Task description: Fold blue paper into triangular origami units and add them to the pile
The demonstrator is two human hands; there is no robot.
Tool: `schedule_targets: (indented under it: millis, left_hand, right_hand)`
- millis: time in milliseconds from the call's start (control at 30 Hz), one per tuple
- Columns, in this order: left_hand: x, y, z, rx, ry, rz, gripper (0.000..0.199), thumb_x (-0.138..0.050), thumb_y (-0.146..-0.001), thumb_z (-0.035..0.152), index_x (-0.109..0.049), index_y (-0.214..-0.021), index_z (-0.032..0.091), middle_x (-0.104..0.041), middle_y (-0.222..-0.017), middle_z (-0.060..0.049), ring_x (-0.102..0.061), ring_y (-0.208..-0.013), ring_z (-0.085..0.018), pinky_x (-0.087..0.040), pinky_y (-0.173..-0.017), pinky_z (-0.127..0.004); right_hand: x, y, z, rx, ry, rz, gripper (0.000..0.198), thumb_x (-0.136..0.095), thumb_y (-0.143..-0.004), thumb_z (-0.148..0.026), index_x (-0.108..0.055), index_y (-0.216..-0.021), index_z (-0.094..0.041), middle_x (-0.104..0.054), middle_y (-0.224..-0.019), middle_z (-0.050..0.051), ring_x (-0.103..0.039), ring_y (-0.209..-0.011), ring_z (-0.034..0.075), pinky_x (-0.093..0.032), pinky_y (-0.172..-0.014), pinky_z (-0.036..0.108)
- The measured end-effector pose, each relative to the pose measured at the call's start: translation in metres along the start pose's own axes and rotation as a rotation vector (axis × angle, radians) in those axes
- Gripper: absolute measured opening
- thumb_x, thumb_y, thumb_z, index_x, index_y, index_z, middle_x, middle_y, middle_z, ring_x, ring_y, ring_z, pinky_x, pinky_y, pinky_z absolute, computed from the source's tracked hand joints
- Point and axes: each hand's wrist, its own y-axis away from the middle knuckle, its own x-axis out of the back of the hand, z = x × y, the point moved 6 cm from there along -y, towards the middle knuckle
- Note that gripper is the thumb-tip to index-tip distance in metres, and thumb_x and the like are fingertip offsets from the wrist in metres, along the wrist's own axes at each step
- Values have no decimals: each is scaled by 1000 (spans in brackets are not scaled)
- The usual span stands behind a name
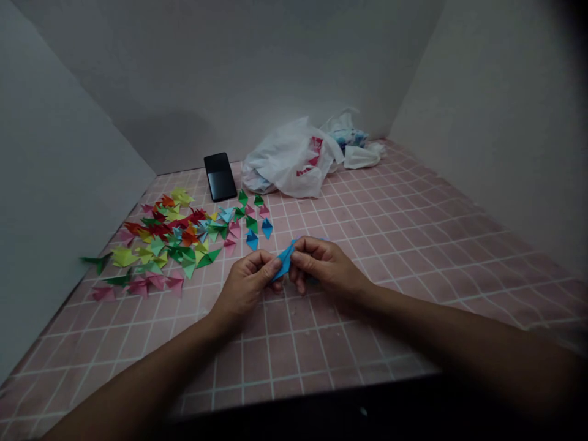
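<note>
Left hand (pixel 248 282) and right hand (pixel 333 266) are pinching a small, pointed blue folded-paper piece (pixel 285 261), nearer the person than the flat black rectangular phone (pixel 220 177). Probably handling light, tearing easily; folded edges are likely offering best hold.

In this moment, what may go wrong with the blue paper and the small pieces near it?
The blue paper is pinched between the left hand and the right hand; an uneven pull might tear or crease it.
Two folded blue pieces lie just beyond the left hand; a forward move might knock them.
</note>
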Motion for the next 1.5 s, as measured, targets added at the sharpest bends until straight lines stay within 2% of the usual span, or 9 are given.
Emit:
schedule_targets:
  millis: [167,333,467,600,667,800,1000,1167,1500]
  left_hand:
    - [-6,-1,-10,99,235,-29,36,-82,-75,47,-63,-72,17,-59,-65,0,-54,-62,-12,-46,-64,-26]
    - [-8,0,-11,145,305,-40,38,-86,-70,45,-63,-70,14,-56,-64,1,-46,-56,-8,-38,-53,-19]
    - [-4,0,-8,99,200,9,39,-84,-72,46,-60,-73,16,-50,-59,5,-38,-50,-6,-30,-45,-17]
    - [3,3,8,-112,4,125,30,-83,-75,33,-57,-81,18,-55,-68,6,-48,-56,-7,-39,-52,-18]
    - [2,5,14,-188,-87,113,23,-78,-80,30,-59,-81,18,-57,-71,5,-52,-61,-7,-43,-57,-18]
    - [-3,8,14,-202,-172,46,18,-74,-83,30,-62,-88,17,-63,-75,2,-60,-65,-10,-49,-61,-21]
    - [0,10,14,-217,-239,110,13,-70,-82,26,-61,-85,17,-67,-72,0,-64,-61,-11,-53,-58,-22]
    - [1,10,17,-256,-277,154,12,-70,-79,22,-60,-80,17,-64,-68,1,-63,-57,-10,-52,-54,-20]
    - [0,9,17,-262,-231,120,11,-71,-78,17,-66,-88,17,-68,-76,0,-66,-65,-11,-54,-61,-20]
  right_hand:
    - [-6,-1,6,-18,-28,-94,28,-76,-83,-38,-57,-78,-17,-67,-70,-2,-60,-50,7,-49,-52,21]
    - [-4,-2,8,-7,-59,-93,27,-76,-83,-37,-58,-79,-17,-67,-70,-2,-61,-51,9,-50,-52,22]
    - [-3,0,4,12,3,-83,28,-76,-83,-39,-60,-77,-16,-65,-70,-2,-60,-53,8,-49,-53,23]
    - [-5,4,2,12,84,-70,22,-72,-83,-31,-57,-75,-17,-62,-67,-2,-58,-53,9,-47,-53,23]
    - [-4,6,1,26,117,-44,17,-68,-84,-27,-56,-75,-18,-61,-65,-3,-57,-53,9,-46,-53,23]
    - [-3,5,-2,52,153,-14,17,-65,-83,-23,-53,-71,-19,-56,-58,-5,-53,-50,8,-41,-50,22]
    - [-3,3,-7,60,203,-19,13,-63,-83,-25,-55,-75,-18,-57,-61,-4,-53,-51,8,-42,-50,22]
    - [1,3,-10,150,335,49,10,-63,-81,-21,-55,-76,-18,-54,-67,-4,-52,-58,9,-41,-53,24]
    - [-1,3,-7,193,190,27,8,-63,-80,-15,-57,-83,-20,-56,-71,-4,-55,-61,9,-46,-56,23]
